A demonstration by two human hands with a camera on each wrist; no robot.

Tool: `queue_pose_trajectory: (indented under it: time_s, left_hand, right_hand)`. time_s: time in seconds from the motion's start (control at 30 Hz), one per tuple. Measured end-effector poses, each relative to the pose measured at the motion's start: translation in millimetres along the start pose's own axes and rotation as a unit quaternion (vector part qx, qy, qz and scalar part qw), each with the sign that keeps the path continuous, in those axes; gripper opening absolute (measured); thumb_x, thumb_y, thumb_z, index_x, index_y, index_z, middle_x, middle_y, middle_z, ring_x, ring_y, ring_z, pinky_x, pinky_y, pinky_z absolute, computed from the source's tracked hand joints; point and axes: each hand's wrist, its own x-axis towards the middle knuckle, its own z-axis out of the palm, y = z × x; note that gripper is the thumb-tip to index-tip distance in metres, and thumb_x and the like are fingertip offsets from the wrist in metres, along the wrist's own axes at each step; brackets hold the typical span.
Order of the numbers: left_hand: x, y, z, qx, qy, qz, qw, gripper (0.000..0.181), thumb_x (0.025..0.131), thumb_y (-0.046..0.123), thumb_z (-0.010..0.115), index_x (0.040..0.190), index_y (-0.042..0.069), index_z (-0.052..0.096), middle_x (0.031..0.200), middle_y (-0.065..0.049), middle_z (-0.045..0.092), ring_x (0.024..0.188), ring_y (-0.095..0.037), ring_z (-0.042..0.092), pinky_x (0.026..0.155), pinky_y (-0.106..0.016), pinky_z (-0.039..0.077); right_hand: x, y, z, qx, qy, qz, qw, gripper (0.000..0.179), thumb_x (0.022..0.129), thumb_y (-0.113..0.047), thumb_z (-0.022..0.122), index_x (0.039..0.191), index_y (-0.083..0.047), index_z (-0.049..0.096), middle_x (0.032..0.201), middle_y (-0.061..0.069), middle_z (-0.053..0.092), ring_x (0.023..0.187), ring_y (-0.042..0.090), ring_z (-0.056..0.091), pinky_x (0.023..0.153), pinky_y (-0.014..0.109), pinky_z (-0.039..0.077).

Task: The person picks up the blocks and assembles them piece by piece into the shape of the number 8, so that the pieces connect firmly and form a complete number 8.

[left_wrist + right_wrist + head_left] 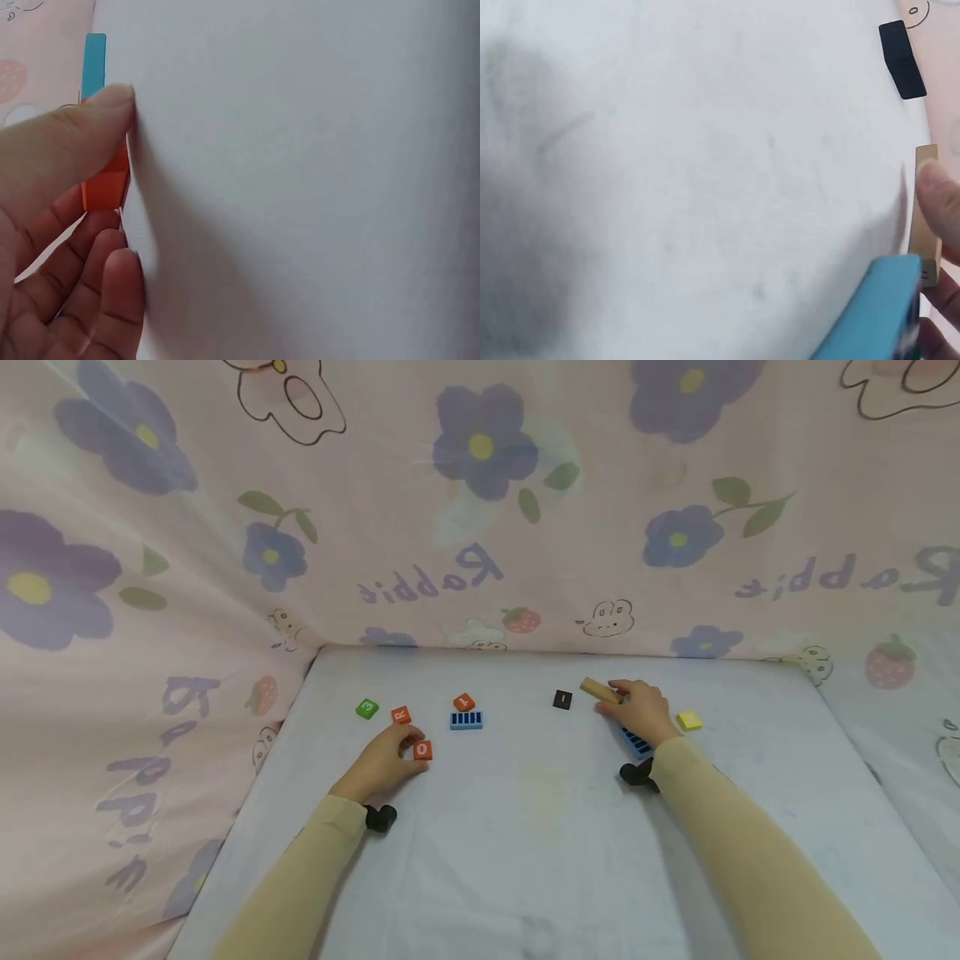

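My left hand [381, 763] pinches an orange tile marked 0 [423, 750] between thumb and fingers. In the left wrist view the thumb lies over this orange tile [105, 191], covering part of it. Just beyond that hand are an orange tile marked R [401, 715] and a green tile marked 3 [367, 708]. My right hand [643, 710] grips a light wooden block [597, 688] by its near end. Partly hidden under that hand is a blue slotted piece [636, 742], seen close up as a blue edge [874, 307] in the right wrist view.
Between the hands lie another orange tile [464, 702], a second blue slotted piece [467, 721] and a black tile with a dash [562, 699]. A yellow tile [688, 721] sits right of the right hand. Patterned cloth [480, 527] rises behind the white table [480, 860].
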Motion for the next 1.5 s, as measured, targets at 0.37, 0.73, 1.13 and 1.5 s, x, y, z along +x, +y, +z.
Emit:
queue_pose_trajectory:
  time_s: [0.37,0.73,1.13,1.5]
  left_hand:
    - [2.1,-3.8,3.2,-0.016,0.013,-0.006,0.9998,0.042,0.080,0.027,0.081,0.116,0.015,0.063,0.115,-0.002,0.058,0.101,-0.022,0.052,0.091,-0.041,0.044]
    - [7.8,-5.0,1.9,-0.029,0.004,-0.014,0.9995,0.041,0.081,0.031,0.080,0.116,0.015,0.063,0.115,-0.004,0.059,0.106,-0.023,0.053,0.095,-0.043,0.042]
    - [5.4,20.8,12.9,-0.083,0.002,0.009,0.9965,0.039,0.081,0.030,0.080,0.115,0.019,0.063,0.092,-0.001,0.059,0.086,-0.019,0.054,0.076,-0.035,0.044]
    - [13.2,44.7,34.6,-0.108,-0.026,0.036,0.9932,0.042,0.083,0.034,0.078,0.120,0.023,0.062,0.099,0.002,0.059,0.092,-0.017,0.055,0.081,-0.036,0.045]
  right_hand:
    - [0.1,-1.9,3.5,-0.029,0.020,0.011,0.9993,0.049,0.095,-0.034,0.062,0.134,-0.006,0.055,0.124,0.024,0.054,0.108,0.042,0.047,0.092,0.060,0.031]
    - [-0.2,-1.9,7.1,-0.016,0.037,0.022,0.9989,0.045,0.096,-0.033,0.061,0.132,-0.006,0.057,0.120,0.023,0.055,0.104,0.041,0.046,0.092,0.058,0.030]
    - [-12.7,-26.6,4.5,0.025,0.061,-0.040,0.9971,0.042,0.095,-0.032,0.063,0.129,-0.007,0.061,0.123,0.020,0.056,0.113,0.042,0.045,0.096,0.060,0.024]
    - [-29.2,-54.5,17.1,0.078,0.021,-0.076,0.9939,0.040,0.094,-0.030,0.066,0.128,-0.009,0.062,0.120,0.015,0.058,0.115,0.035,0.048,0.099,0.053,0.034]
